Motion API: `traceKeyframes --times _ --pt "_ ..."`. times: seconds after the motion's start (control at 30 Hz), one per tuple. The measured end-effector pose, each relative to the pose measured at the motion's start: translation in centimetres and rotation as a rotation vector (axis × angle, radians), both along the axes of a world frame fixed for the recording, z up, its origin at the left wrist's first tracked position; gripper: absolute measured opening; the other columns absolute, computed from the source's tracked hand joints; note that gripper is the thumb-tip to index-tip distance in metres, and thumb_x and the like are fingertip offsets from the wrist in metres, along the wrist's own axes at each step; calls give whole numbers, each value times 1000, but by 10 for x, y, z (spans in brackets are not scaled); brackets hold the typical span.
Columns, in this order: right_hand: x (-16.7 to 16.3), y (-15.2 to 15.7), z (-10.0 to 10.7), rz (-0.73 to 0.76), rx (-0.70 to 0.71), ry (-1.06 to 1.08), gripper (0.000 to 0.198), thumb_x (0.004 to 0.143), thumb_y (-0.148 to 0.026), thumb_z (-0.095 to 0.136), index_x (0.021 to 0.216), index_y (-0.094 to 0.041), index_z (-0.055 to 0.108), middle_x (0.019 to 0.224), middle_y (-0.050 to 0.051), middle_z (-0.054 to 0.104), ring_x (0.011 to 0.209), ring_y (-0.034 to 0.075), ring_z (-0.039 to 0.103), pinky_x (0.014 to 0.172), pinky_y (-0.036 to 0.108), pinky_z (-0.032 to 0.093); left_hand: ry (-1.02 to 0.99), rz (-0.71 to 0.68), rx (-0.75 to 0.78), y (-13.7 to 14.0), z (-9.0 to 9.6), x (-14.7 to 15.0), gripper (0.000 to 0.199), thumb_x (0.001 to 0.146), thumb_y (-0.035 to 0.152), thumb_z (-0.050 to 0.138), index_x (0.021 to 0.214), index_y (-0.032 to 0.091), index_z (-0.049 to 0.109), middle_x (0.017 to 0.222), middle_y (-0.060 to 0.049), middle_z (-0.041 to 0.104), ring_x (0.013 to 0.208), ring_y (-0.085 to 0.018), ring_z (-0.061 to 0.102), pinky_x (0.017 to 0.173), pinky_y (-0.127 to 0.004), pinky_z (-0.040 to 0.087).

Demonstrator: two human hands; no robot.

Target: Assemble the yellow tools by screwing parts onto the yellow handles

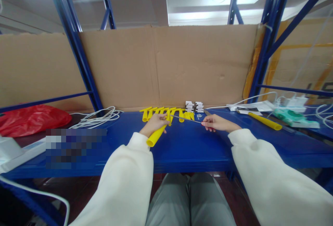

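My left hand is closed around a yellow plastic handle with a hollow round end that points toward me. My right hand grips a screwdriver, whose thin metal shaft reaches left across the gap. Its tip is at the head of the yellow handle; whether it touches a screw there is too small to tell. Behind my hands lies a row of several more yellow handles. Small yellow pieces lie at their right, beside a little pile of tiny metal screws.
Stacked white and dark flat pieces sit against the cardboard wall. Right on the blue table are a long yellow-handled tool and a green-and-white packet. Left are coiled white cable, a red bag and a power strip.
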State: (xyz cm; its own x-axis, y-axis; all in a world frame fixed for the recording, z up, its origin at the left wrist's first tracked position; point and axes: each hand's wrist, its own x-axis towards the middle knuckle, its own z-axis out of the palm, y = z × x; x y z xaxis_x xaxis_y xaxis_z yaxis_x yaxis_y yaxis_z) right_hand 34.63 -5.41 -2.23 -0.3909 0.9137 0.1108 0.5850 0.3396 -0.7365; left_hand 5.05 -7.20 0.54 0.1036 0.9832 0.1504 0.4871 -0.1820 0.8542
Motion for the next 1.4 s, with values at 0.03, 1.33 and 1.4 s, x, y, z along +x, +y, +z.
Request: traceKeyframes --times 0.03,1.33,1.4 --pt "0 -1 1 6 -8 -7 53 68 -71 66 71 -19 57 56 -1 58 47 10 50 43 23 38 -4 1 -2 0 0 0 57 74 8 70 131 8 64 146 -22 49 48 -14 67 44 -27 56" --pt "1 3 -1 12 30 -22 56 62 -73 68 73 -19 57 64 1 61 62 15 56 64 31 45 -70 -3 -72 -6 2 5 59 82 13 63 140 7 54 119 -18 70 50 -13 65 48 -25 53" --pt "1 2 0 0 35 -30 54 64 -72 68 74 -19 57 65 1 62 63 16 57 64 32 46 -112 -5 -81 -4 2 4 57 82 14 63 138 7 56 111 -17 73 52 -15 66 49 -25 53"
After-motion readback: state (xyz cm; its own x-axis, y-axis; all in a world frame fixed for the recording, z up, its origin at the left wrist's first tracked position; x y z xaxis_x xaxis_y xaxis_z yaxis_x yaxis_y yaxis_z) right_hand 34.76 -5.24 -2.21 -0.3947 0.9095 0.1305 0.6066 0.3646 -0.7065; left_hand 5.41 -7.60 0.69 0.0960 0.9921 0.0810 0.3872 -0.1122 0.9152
